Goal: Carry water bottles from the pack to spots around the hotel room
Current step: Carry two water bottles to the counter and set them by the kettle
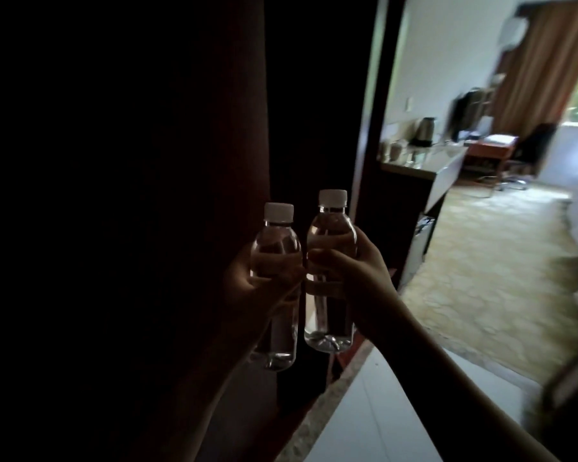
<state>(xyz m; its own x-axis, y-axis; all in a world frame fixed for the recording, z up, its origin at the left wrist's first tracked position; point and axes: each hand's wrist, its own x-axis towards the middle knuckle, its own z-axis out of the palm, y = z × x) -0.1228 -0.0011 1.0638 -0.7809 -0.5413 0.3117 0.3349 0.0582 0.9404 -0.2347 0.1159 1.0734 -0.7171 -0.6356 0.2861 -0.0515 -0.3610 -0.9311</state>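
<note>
Mid-carry: left hand [247,278] and right hand [354,271] each have fingers wrapped round a water bottle [274,288], second bottle [329,271], upright in the dark doorway. None placed yet, I'd say.

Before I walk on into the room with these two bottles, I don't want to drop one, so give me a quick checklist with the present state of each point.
1. Left hand closed around the left water bottle: ok.
2. Right hand closed around the right water bottle: ok.
3. White caps on both bottles: ok; whether screwed tight, cannot tell.
4. Both bottles upright: ok.
5. Carpet ahead free of obstacles: ok as far as it shows; the view is blurred.
6. Free spot on the counter beside the kettle: cannot tell, too blurred.
</note>
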